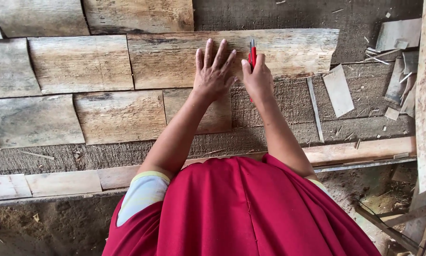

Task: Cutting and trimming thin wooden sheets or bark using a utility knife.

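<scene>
Flat on veneer sheet (232,57) — left hand (214,71).

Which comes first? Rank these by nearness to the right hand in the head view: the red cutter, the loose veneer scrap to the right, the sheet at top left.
1. red cutter: gripped in the right hand.
2. loose veneer scrap: lying to the right.
3. top-left sheet: far upper left corner.
</scene>
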